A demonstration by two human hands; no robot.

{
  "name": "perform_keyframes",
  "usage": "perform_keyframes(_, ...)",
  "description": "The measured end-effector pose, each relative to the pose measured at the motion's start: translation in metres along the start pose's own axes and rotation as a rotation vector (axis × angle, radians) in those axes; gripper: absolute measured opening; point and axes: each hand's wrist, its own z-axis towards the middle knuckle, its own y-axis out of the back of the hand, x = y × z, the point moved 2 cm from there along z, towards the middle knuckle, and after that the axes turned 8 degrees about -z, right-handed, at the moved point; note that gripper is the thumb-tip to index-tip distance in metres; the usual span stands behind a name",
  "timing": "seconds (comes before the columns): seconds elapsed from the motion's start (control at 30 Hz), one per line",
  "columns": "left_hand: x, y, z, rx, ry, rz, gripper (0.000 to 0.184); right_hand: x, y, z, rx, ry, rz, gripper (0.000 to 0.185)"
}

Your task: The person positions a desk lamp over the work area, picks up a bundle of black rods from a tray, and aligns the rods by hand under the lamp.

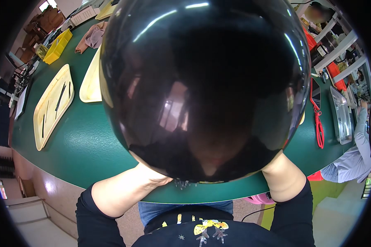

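Observation:
A large, glossy black round object [206, 90] fills the middle of the head view, close to the camera. Its curved surface reflects lights, a window and dark shapes. My left hand [154, 175] goes behind its lower left edge, with only the wrist and heel of the hand showing. At the lower right edge, my right hand [274, 162] is likewise hidden past the wrist. The fingers of both hands are out of sight, so I cannot tell whether they touch or hold the object. Whatever lies under or behind it is covered.
On the green table [84, 131] lie a cream tray [51, 111] with thin black pieces, another cream tray [90, 84], a cloth [92, 38] and a yellow bin [58, 46]. At right are a red cord [319, 127], a clear tray [341, 115] and a co-worker's sleeve [360, 140].

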Motion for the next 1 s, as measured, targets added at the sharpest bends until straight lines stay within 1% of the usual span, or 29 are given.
perform_keyframes(0.1, 0.000, 0.001, 0.000, -0.045, 0.032, -0.023, 0.011, 0.026, 0.002, 0.009, -0.045, 0.056, 0.013, 0.009)
perform_keyframes(0.13, 0.000, 0.001, 0.001, 0.000, 0.028, -0.058, 0.023, 0.020, -0.003, 0.007, -0.071, 0.007, 0.144, 0.009)
perform_keyframes(0.2, 0.000, 0.001, 0.002, 0.089, 0.020, -0.131, 0.058, 0.002, -0.013, -0.002, -0.120, -0.092, 0.405, 0.010)
perform_keyframes(0.27, 0.001, -0.007, 0.003, 0.101, -0.104, -0.128, 0.023, 0.001, 0.000, 0.001, -0.011, 0.013, 0.159, 0.009)
perform_keyframes(0.3, 0.001, -0.010, 0.003, 0.108, -0.166, -0.128, 0.014, 0.001, 0.004, 0.002, 0.043, 0.065, 0.036, 0.009)
perform_keyframes(0.4, 0.001, -0.009, 0.002, 0.089, -0.179, -0.041, 0.016, -0.004, -0.006, -0.002, 0.023, -0.115, 0.234, 0.007)
perform_keyframes(0.5, 0.006, 0.009, 0.000, -0.001, 0.010, 0.061, 0.015, -0.005, -0.001, 0.001, 0.071, 0.024, 0.133, 0.006)
perform_keyframes(0.6, 0.006, 0.010, 0.001, -0.016, 0.020, -0.011, 0.013, 0.014, -0.007, 0.001, -0.084, 0.005, 0.213, 0.005)
perform_keyframes(0.7, 0.004, 0.008, 0.004, -0.005, -0.021, -0.039, 0.013, 0.002, -0.004, 0.002, 0.028, 0.020, 0.186, 0.006)
perform_keyframes(0.8, 0.005, 0.008, 0.004, -0.021, -0.037, -0.031, 0.015, 0.000, -0.004, 0.001, 0.057, -0.024, 0.248, 0.009)
perform_keyframes(0.9, -0.001, -0.009, 0.003, 0.021, -0.087, -0.176, 0.017, -0.010, -0.009, -0.002, 0.034, 0.012, 0.276, 0.015)
perform_keyframes(1.0, 0.002, -0.004, 0.004, 0.084, -0.088, -0.135, 0.019, 0.020, -0.001, 0.006, 0.004, 0.050, 0.016, 0.020)
